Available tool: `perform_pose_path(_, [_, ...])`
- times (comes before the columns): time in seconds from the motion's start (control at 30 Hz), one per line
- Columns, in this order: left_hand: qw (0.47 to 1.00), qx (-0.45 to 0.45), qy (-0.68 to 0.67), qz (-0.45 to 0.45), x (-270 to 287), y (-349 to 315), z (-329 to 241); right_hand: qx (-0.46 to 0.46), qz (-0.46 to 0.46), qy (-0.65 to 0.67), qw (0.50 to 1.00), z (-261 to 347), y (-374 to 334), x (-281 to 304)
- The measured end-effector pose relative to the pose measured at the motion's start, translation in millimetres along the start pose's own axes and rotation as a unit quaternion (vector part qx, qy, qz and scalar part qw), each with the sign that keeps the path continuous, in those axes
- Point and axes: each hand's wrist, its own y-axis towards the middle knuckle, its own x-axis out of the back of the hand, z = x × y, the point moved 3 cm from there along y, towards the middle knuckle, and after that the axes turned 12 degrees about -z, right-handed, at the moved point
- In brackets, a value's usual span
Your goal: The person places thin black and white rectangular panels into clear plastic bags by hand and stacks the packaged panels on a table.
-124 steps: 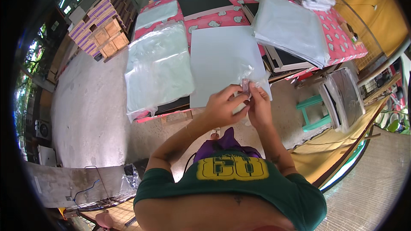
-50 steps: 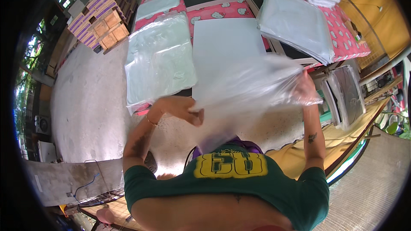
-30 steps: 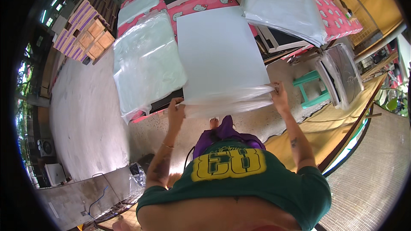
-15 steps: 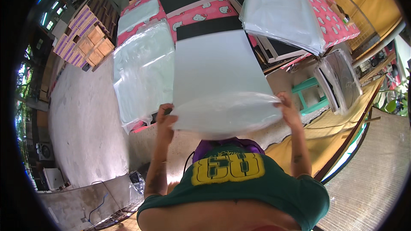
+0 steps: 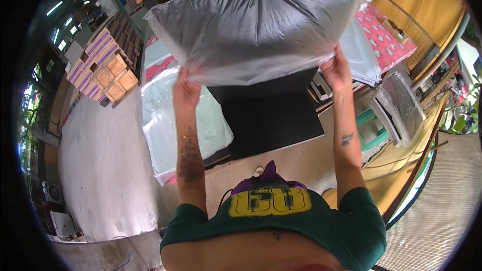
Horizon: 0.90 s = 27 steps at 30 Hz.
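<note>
Both my hands hold up a thin, see-through plastic sheet [image 5: 256,25]; whether it is a single layer or a bag I cannot tell. Its near edge is pinched at the left corner by my left hand [image 5: 187,90] and at the right by my right hand [image 5: 336,70]. The film billows up and away from me, with creases fanning across it. Below its near edge lies a flat black board [image 5: 273,115] with a thin pale edge, on the table's near side. The board's far part is hidden behind the plastic.
Left of the board lies a stack of pale plastic-wrapped sheets [image 5: 175,120]; another wrapped stack [image 5: 359,52] sits to the right on the pink patterned tablecloth [image 5: 384,35]. A green stool [image 5: 372,130] and wrapped panels [image 5: 399,108] stand at right. Boxes [image 5: 108,62] are piled far left.
My hands have moved up and away from my body, carrying the plastic, which now bellies out far over the table. The black board has come into view nearer me, where a pale surface showed before.
</note>
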Motion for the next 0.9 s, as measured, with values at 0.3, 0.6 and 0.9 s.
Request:
perform_pose_path(0.3, [0.955, 0.07, 0.178, -0.227, 147.3, 8.7, 113.7, -0.036, -0.296, -0.239, 0.924, -66.2, 21.0, 248.5])
perform_pose_path(0.6, [0.841, -0.275, 0.466, -0.013, 0.4, 24.7, 104.5, 0.206, -0.093, -0.5, 0.836, -32.0, 12.3, 165.5])
perform_pose_path(0.9, [0.912, 0.148, 0.371, 0.094, -126.2, 86.5, 211.7, 0.155, -0.196, -0.39, 0.886, 181.8, 76.5, 131.7])
